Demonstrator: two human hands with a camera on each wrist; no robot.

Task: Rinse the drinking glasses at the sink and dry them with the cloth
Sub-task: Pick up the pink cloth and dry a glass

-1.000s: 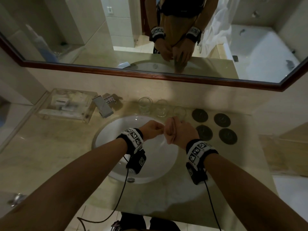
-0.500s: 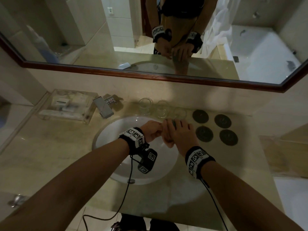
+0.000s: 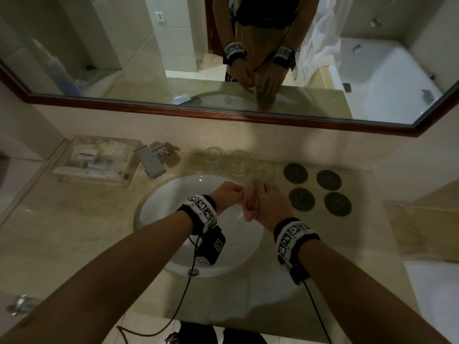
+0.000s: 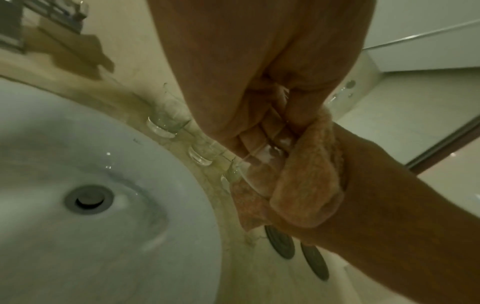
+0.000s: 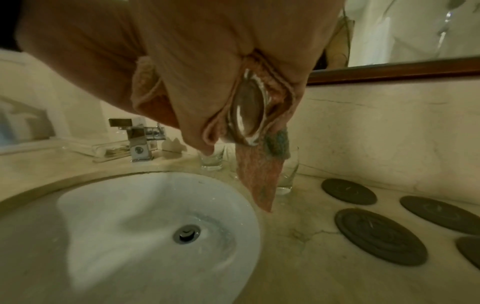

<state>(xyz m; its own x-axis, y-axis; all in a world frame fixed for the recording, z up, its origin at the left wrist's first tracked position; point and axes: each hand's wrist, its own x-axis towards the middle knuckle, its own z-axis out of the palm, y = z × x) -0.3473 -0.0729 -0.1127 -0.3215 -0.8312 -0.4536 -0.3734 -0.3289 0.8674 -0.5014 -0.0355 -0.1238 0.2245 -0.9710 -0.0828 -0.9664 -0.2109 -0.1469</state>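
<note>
Both hands meet over the right rim of the white sink (image 3: 173, 194). My left hand (image 3: 229, 194) grips a clear drinking glass (image 4: 262, 152) at one end, its fingers curled round it. My right hand (image 3: 267, 202) holds an orange-pink cloth (image 3: 250, 207) wrapped round the other end. In the right wrist view the glass's thick base (image 5: 246, 115) shows between folds of the cloth (image 5: 259, 179), and a tail of cloth hangs down. Three more glasses (image 3: 213, 158) (image 3: 239, 163) (image 3: 265, 170) stand upright in a row behind the sink.
Several dark round coasters (image 3: 295, 173) lie on the counter right of the glasses. A square chrome faucet (image 3: 151, 162) stands at the sink's back left, beside a clear tray (image 3: 96, 160) of toiletries. A wood-framed mirror (image 3: 223, 115) runs along the wall behind.
My right hand has twisted round the glass with the cloth, first rolling over and then back. The left hand stayed in place holding the glass.
</note>
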